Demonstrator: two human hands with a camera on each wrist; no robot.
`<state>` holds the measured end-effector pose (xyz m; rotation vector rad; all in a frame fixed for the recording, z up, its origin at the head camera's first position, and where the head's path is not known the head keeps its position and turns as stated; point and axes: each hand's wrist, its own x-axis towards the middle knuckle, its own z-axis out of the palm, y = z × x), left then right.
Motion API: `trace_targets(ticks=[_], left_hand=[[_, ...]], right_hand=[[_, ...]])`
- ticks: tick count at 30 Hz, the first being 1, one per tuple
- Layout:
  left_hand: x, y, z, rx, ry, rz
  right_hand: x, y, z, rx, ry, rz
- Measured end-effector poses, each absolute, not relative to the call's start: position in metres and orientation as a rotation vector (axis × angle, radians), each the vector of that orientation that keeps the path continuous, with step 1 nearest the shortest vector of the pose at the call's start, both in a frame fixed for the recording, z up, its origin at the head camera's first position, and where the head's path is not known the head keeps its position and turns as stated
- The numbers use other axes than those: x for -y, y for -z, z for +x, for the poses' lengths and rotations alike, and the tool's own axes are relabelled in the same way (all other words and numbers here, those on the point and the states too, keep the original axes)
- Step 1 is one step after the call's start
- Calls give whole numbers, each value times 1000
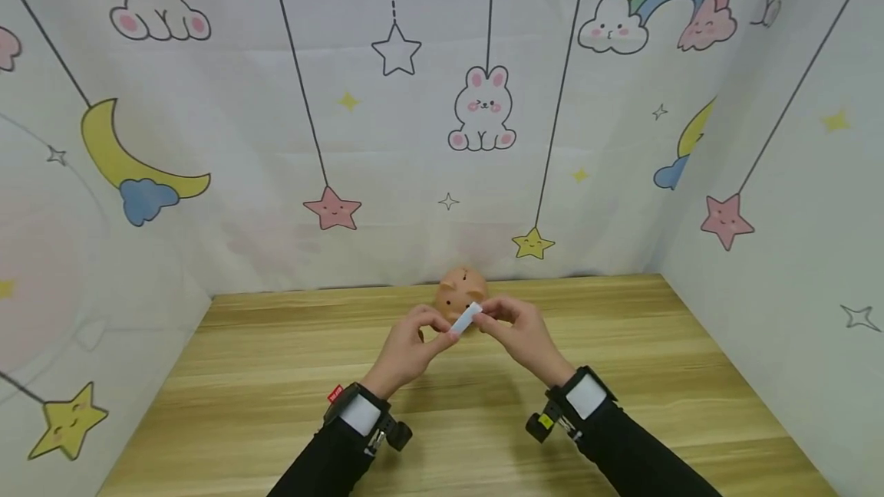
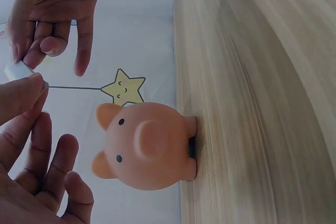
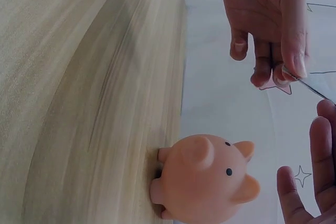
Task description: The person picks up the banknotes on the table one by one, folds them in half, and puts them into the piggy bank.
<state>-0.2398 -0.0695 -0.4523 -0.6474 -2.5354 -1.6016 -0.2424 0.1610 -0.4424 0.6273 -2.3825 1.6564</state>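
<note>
Above the table, a small flat whitish strip [image 1: 466, 318] is held at both ends, tilted up to the right. My left hand [image 1: 406, 350] pinches its lower end between thumb and finger. The upper end is pinched by my right hand [image 1: 523, 334]. Seen edge-on in the right wrist view, the strip [image 3: 312, 89] looks thin; its exact kind is unclear. Just behind the hands, an orange-pink piggy bank [image 2: 149, 148] stands upright on the table, apart from them. A dark slot shows on its top in the head view.
The wood-grain table [image 1: 276, 374] ends at a white backdrop [image 1: 255, 136] printed with stars, rabbits and a rainbow. A similar printed side wall [image 1: 794, 290] rises on the right, and another on the left. Black wrist straps [image 1: 355, 413] carry small cameras.
</note>
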Motion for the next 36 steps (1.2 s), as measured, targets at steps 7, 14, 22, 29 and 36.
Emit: trace_targets(ticks=[7,14,22,29,36], left_hand=[[63,455,-256,2502,1576,-621],[59,464,-285,2394,1517,-601],[58,476,-309,2470,1410,-576],[55,481,-322,2493,1462,-632],[52,487,-330,2519,1458,-636]], right_hand=[[-158,443,-258,2344,-1630,522],[-160,438,-299,2308,-1611,361],[-160,430,-333,2448,-1419,331],[-162,426,-354,2526,-1363,297],[-164,423,-369,2603,-1256,265]])
